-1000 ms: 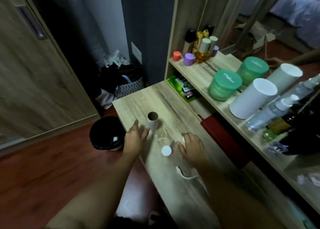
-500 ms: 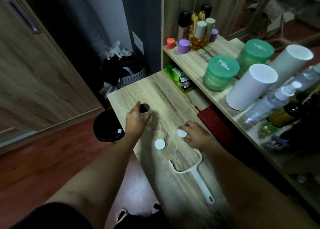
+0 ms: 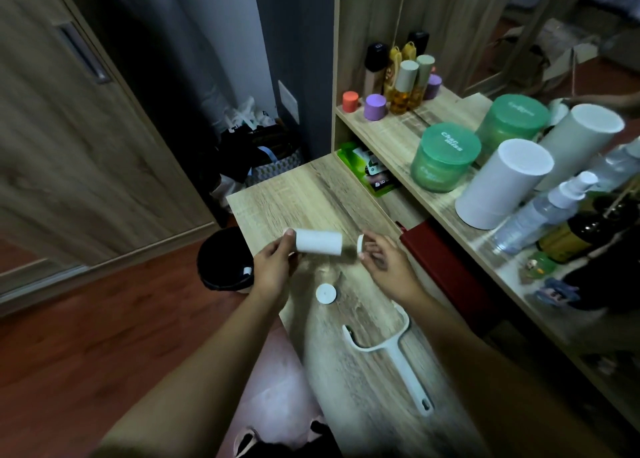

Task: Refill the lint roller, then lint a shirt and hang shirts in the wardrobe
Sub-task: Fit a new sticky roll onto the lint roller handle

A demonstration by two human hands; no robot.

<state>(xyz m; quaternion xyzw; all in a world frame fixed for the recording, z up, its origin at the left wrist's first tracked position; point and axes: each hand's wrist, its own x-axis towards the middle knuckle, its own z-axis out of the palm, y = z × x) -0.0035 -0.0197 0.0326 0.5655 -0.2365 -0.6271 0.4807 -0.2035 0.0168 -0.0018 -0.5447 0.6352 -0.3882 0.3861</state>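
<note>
Head view: the left hand (image 3: 273,270) grips one end of a white refill roll (image 3: 318,242), held level above the bench (image 3: 277,201). The right hand (image 3: 388,267) pinches a white end cap (image 3: 361,244) just beside the roll's other end. A second cap (image 3: 326,293) and the lint roller handle (image 3: 398,350) lie on the bench nearer the person.

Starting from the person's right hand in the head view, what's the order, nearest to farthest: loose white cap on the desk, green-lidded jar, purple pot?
1. Loose white cap: on the desk, just left of the right hand.
2. Green-lidded jar: on the shelf, ahead and right.
3. Purple pot: far end of the shelf.
</note>
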